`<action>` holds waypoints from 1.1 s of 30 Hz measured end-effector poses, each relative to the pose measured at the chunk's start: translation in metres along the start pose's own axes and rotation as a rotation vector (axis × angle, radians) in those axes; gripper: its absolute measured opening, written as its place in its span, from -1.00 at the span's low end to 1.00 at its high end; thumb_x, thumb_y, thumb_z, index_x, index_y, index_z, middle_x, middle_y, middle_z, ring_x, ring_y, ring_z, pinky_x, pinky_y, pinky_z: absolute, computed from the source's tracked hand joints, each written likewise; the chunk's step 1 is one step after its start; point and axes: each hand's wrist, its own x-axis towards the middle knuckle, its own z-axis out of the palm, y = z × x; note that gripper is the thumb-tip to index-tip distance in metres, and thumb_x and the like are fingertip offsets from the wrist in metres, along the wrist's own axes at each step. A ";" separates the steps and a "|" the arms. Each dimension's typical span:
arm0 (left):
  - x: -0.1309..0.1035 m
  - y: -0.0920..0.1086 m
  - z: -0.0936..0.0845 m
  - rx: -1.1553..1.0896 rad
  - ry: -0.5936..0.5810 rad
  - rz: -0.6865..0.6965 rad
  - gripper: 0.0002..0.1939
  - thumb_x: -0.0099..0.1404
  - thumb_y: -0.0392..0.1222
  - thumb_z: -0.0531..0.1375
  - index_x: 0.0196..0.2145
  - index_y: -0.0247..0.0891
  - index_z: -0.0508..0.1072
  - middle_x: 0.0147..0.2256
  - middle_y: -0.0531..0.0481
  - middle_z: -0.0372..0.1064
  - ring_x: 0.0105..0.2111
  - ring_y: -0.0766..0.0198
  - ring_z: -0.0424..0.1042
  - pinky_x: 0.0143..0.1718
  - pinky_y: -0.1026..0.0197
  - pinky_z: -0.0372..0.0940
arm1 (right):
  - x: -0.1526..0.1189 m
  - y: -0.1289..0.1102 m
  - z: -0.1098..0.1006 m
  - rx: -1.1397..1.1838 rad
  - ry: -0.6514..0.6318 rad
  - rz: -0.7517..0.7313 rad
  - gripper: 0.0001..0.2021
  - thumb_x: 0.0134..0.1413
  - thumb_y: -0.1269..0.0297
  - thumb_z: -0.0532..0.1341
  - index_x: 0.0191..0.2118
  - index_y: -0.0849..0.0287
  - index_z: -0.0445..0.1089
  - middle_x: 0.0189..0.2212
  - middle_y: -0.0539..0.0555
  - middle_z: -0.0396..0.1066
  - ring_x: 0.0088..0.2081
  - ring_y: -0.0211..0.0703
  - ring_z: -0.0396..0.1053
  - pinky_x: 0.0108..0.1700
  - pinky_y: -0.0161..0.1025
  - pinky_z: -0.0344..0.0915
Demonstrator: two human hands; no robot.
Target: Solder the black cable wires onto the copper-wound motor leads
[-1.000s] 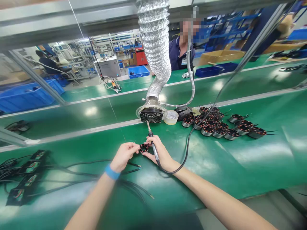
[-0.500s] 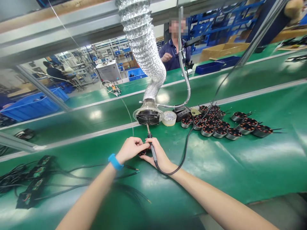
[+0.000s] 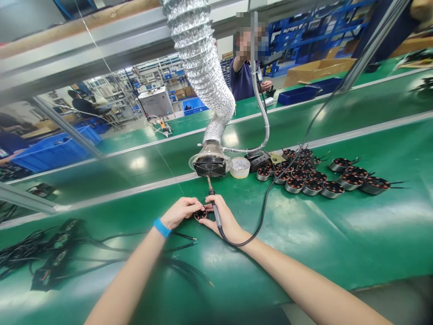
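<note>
Between my two hands is a small round motor stator [image 3: 200, 214], dark inside with copper-coloured spots. My left hand [image 3: 179, 212], with a blue band at the wrist, pinches at its upper left edge; a wire between the fingertips cannot be made out. My right hand [image 3: 226, 219] is closed on a soldering iron [image 3: 215, 212], tip pointing away from me. Its thumb and fingers also reach the stator's right side. Just beyond the iron's tip stands a black fan grille [image 3: 209, 169] under a clear hood. A thin line runs down towards my left hand.
Several similar stators [image 3: 313, 186] stand at the right. A round white tub [image 3: 240, 167] sits beside a black iron stand [image 3: 259, 160]. Black cables [image 3: 57, 253] lie at the left. The iron's cord [image 3: 262, 212] loops over my right forearm. A foil duct [image 3: 199, 58] hangs overhead; a co-worker [image 3: 241, 76] is opposite.
My left hand has shifted slightly left, showing more of the stator. My right hand and the iron hold nearly still. The co-worker opposite has raised an arm towards the head.
</note>
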 end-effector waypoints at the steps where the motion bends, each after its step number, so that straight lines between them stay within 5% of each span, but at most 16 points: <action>1: 0.000 0.003 0.002 0.026 -0.004 0.005 -0.51 0.13 0.22 0.29 -0.39 -0.36 0.56 -0.52 0.01 0.38 -0.62 0.47 -0.06 -0.56 0.29 -0.19 | 0.000 0.000 0.000 0.004 0.001 -0.001 -0.46 0.02 0.41 0.38 0.06 0.01 0.14 -0.05 0.05 0.21 -0.12 -0.15 0.48 0.02 -0.07 0.49; 8: 0.002 0.022 0.011 0.309 0.072 0.095 -0.60 0.02 0.08 0.39 -0.67 -0.30 0.47 -0.51 0.07 0.28 -0.47 0.33 0.28 -0.38 0.25 0.17 | 0.001 -0.002 -0.001 -0.093 0.024 -0.005 -0.43 -0.03 0.44 0.41 0.05 0.03 0.16 -0.06 0.06 0.22 -0.15 -0.12 0.48 -0.03 -0.05 0.48; 14: -0.002 0.019 -0.002 0.232 -0.110 0.108 -0.68 0.18 0.07 0.29 -0.40 -0.26 0.65 -0.31 -0.06 0.38 -0.36 0.25 0.39 -0.35 0.25 0.28 | 0.002 0.000 0.000 0.018 -0.006 0.010 -0.48 0.01 0.39 0.39 0.03 0.02 0.15 -0.04 0.04 0.18 -0.16 -0.17 0.50 -0.01 -0.08 0.50; 18: -0.003 0.014 -0.006 0.243 -0.102 0.178 -0.67 0.21 0.07 0.28 -0.37 -0.26 0.66 -0.31 -0.09 0.40 -0.29 0.20 0.43 -0.24 0.21 0.32 | 0.003 0.002 -0.001 0.010 -0.023 0.014 -0.48 0.02 0.37 0.40 0.03 0.02 0.15 -0.05 0.03 0.18 -0.16 -0.18 0.51 -0.01 -0.08 0.50; 22: -0.018 0.016 -0.007 0.294 0.076 0.203 -0.66 0.28 0.07 0.23 -0.30 -0.25 0.64 -0.27 -0.08 0.48 -0.22 0.18 0.45 -0.13 0.20 0.30 | 0.003 0.001 -0.002 -0.002 -0.022 0.022 -0.49 0.03 0.37 0.39 0.03 0.02 0.16 -0.06 0.03 0.20 -0.12 -0.15 0.50 -0.01 -0.08 0.50; 26: -0.051 0.004 -0.007 0.459 0.302 0.207 -0.65 0.31 0.07 0.21 -0.30 -0.29 0.59 -0.45 0.02 0.41 -0.46 0.31 0.29 -0.37 0.26 0.19 | 0.003 0.001 -0.002 -0.025 -0.020 0.021 -0.49 0.02 0.35 0.40 0.03 0.01 0.16 -0.09 0.03 0.23 -0.10 -0.12 0.48 0.00 -0.06 0.48; 28: -0.065 -0.009 -0.004 0.616 0.238 0.255 -0.68 0.28 0.07 0.25 -0.32 -0.26 0.60 -0.51 0.06 0.32 -0.50 0.33 0.23 -0.41 0.27 0.14 | 0.003 0.001 -0.003 -0.033 -0.024 0.020 -0.49 0.02 0.35 0.40 0.03 0.01 0.16 -0.09 0.04 0.24 -0.09 -0.12 0.48 0.00 -0.06 0.48; 33: -0.077 -0.031 0.005 0.783 0.089 0.372 -0.77 0.33 -0.01 0.23 -0.33 -0.18 0.59 -0.27 -0.01 0.40 -0.34 0.30 0.39 -0.24 0.27 0.21 | 0.005 -0.001 -0.005 -0.016 -0.064 0.044 -0.50 0.05 0.33 0.37 0.04 0.01 0.15 -0.08 0.06 0.29 -0.08 -0.11 0.48 0.02 -0.05 0.48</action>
